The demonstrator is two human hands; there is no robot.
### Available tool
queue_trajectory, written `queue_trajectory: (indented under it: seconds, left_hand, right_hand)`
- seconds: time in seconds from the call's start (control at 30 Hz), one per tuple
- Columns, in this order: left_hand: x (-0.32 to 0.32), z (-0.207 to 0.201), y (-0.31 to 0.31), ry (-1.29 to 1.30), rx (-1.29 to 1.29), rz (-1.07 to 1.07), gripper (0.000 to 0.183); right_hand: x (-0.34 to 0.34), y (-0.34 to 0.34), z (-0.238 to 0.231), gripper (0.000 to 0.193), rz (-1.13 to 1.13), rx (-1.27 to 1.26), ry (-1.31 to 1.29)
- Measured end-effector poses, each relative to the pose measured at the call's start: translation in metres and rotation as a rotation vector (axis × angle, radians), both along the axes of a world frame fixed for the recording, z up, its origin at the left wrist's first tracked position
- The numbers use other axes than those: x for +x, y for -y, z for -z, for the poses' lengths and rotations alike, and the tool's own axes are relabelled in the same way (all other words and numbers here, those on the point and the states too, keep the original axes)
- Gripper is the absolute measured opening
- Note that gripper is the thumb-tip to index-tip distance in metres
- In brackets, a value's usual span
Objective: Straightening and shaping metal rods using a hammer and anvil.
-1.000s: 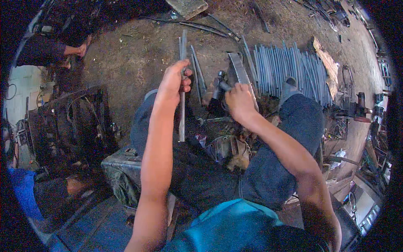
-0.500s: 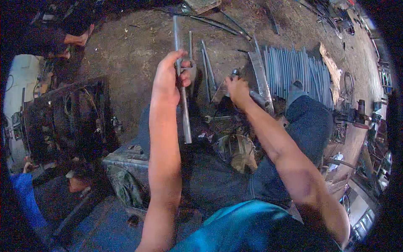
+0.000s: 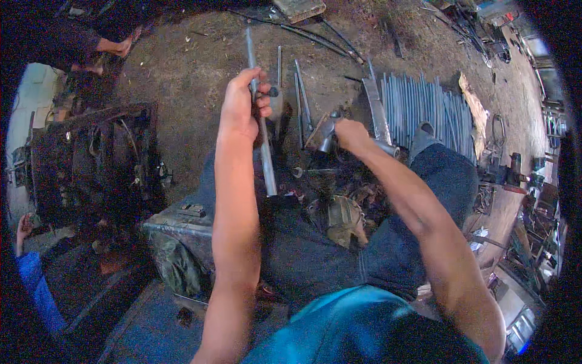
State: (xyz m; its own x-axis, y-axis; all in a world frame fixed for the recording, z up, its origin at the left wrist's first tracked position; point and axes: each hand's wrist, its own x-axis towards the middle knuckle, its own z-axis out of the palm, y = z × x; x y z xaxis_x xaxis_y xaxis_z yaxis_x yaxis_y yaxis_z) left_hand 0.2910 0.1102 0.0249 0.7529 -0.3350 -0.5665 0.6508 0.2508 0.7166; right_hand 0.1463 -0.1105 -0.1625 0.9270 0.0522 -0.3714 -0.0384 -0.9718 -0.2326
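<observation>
My left hand (image 3: 241,109) is closed round a long grey metal rod (image 3: 267,164). The rod tilts lengthwise away from me, its near end above my lap. A small dark round piece (image 3: 274,91) sticks out beside the left fingers; whether it joins the rod I cannot tell. To the right, my right hand (image 3: 353,134) grips what looks like a hammer (image 3: 328,134), whose metal head shows left of the fist. An open-ended wrench (image 3: 299,172) lies just below the hammer, near dark clutter between my legs.
Several grey rods (image 3: 412,109) lie side by side at right, next to a flat metal bar (image 3: 377,109). Loose thin rods (image 3: 303,94) rest on the floor ahead. A metal box (image 3: 176,227) stands left of my leg. Another person's foot (image 3: 118,47) and blue sleeve (image 3: 39,285) appear at left.
My right hand has turned, and the hammer's head now shows left of the fist. The rod in my left hand has shifted slightly, its near end higher in view. The blue-sleeved arm at left has risen.
</observation>
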Motion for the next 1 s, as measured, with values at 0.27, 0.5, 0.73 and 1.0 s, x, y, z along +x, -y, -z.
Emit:
queue_trajectory:
  seconds: [0.27,0.5,0.73,1.0]
  left_hand:
    - [-0.016,-0.005,0.004,-0.130,-0.177,0.246,0.024]
    - [-0.062,0.010,0.051,-0.279,-0.083,0.497,0.037]
    - [-0.140,0.060,0.099,-0.270,0.077,0.971,0.049]
    - [-0.187,0.064,0.108,-0.538,0.241,1.017,0.049]
  right_hand:
    - [-0.086,0.000,-0.115,0.032,0.218,0.412,-0.135]
    - [-0.168,0.032,-0.169,0.027,1.256,1.386,-0.299]
    - [-0.196,0.047,-0.136,0.043,1.599,1.706,-0.178]
    - [-0.207,0.040,-0.136,0.054,1.578,1.639,-0.183]
